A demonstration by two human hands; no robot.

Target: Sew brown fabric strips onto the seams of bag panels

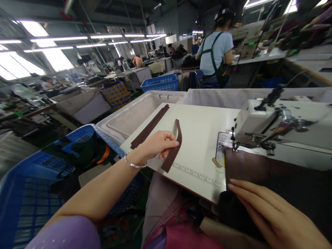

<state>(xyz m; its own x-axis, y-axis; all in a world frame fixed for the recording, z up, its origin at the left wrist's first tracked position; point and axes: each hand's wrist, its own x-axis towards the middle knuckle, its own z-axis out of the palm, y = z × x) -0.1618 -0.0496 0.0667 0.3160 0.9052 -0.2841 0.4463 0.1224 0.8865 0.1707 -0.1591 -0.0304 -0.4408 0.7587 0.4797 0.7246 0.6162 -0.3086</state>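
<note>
Between the thumb and fingers of my left hand [162, 143] is a narrow brown strip [171, 157], its upper end curling up off the white sewing table [199, 121]. More brown strips [150, 126] lie stacked along the table's left side. My right hand [269, 204] rests with fingers stretched out on a large dark brown panel [249, 166]. That panel's far edge reaches the presser foot of the sewing machine [280, 124] at the right. Whether the needle is in the panel I cannot tell.
A printed ruler scale [194, 171] runs along the table's near edge. On the left stands a blue basket [28, 166] with dark cloth inside. White bins [124, 117] stand behind the table. Farther back, a person in a light blue shirt [216, 52] sits facing away.
</note>
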